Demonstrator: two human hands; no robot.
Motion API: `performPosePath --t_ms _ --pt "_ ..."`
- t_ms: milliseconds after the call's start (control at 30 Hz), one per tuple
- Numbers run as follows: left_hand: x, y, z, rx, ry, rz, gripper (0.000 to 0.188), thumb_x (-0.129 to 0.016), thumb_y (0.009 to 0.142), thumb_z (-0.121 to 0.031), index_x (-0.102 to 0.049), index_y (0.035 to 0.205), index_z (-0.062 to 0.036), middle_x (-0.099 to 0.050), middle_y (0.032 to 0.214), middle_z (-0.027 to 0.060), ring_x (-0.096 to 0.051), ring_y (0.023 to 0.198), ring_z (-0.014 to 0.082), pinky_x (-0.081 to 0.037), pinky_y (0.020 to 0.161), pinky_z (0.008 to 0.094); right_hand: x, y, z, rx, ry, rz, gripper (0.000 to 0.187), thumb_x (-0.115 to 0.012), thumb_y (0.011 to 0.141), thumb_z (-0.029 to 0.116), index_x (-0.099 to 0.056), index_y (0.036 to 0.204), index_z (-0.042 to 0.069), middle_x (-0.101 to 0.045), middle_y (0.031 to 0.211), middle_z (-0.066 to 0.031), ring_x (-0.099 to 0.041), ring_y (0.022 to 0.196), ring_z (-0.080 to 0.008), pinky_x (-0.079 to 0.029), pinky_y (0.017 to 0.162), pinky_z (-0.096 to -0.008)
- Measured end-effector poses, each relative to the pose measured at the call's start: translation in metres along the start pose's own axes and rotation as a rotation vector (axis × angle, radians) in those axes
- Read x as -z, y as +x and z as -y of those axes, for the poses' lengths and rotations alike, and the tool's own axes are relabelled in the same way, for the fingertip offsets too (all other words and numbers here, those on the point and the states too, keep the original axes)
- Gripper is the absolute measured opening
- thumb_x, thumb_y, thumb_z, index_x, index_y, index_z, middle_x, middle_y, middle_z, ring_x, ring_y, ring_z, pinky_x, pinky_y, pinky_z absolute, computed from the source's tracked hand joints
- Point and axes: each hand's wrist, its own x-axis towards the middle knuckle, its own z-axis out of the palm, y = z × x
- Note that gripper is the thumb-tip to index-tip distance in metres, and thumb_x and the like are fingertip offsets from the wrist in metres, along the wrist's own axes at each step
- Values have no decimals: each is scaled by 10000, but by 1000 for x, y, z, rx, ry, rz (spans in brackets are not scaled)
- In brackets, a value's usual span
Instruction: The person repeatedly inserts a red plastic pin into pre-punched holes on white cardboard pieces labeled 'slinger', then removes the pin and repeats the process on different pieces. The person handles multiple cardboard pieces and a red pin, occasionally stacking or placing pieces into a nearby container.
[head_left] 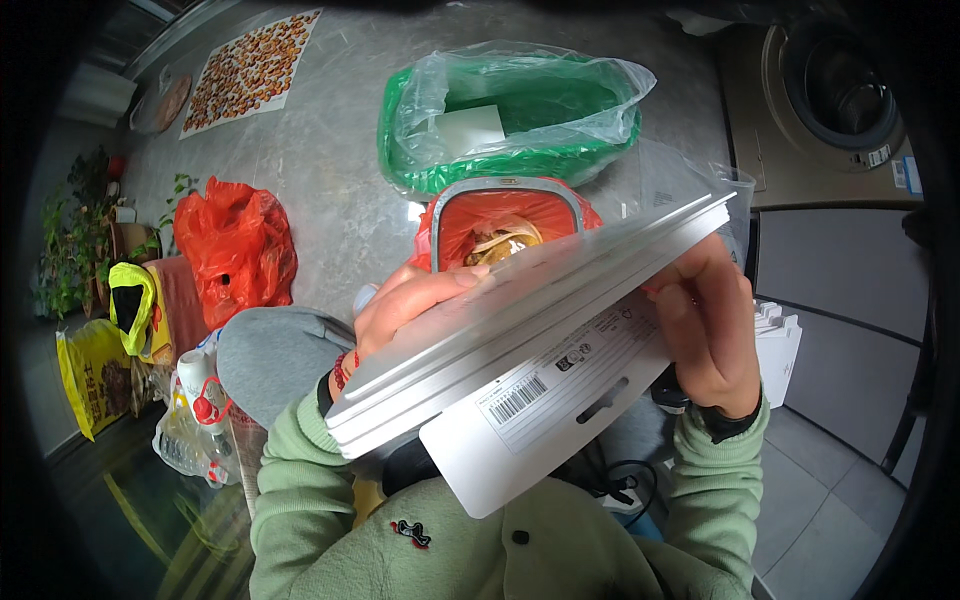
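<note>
In front of my chest I hold a tilted stack of thin white flat packs (470,365). Its edges fan slightly toward the upper right. A white hang card (540,415) with a barcode and a slot sticks out below the stack. My left hand (400,305) is closed on the far left side of the stack, thumb or fingertips lying along its upper edge. At the right end, my right hand (715,340) pinches the underside with bent fingers near the printed card. What exactly lies between those fingertips is partly hidden.
Just beyond the stack stands a bin (512,183) lined with a red bag, with refuse inside. Behind it is a green basket (395,130) with a clear liner and a white piece in it. A tied red bag (235,245) sits left; a washing machine (770,110) stands right.
</note>
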Motion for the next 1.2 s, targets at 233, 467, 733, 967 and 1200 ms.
performPosePath --t_ms 233,467,733,967,1200 --pt "-2 -7 2 16 19 -15 404 -682 784 -124 -537 1124 40 -637 1111 177 -560 690 182 -458 599 274 -2 -1 3 -33 18 10 113 -521 784 -42 -597 864 -19 -627 822 -138 -597 691 -271 -483 638 -340" --pt "0 -8 -5 145 -104 0 428 -687 781 -138 -530 1144 24 -638 1126 153 -550 701 176 -463 641 271 -6 -2 -3 -17 98 19 114 -553 777 -42 -585 883 -14 -614 808 -124 -580 691 -267 -475 634 -335" --pt "1 -11 -4 267 -218 -1 459 -681 791 -184 -534 1174 22 -621 1169 126 -541 731 174 -463 684 274 -5 -1 -6 68 29 -13 103 -556 779 -52 -563 872 -7 -619 827 -133 -568 685 -292 -468 640 -346" --pt "-2 -10 -8 517 -624 -64 350 -669 800 -166 -600 1094 11 -639 1112 134 -592 770 190 -485 692 289 -8 -6 -2 -101 142 -49 41 -519 874 17 -516 912 3 -654 856 -129 -599 738 -207 -483 698 -308" --pt "-20 -8 8 497 -353 -338 173 -517 928 -83 -515 1076 5 -571 1022 77 -527 887 131 -414 788 270 -11 9 -32 -119 668 -361 157 -353 997 150 -390 1078 21 -655 951 -167 -625 842 -159 -497 748 -256"
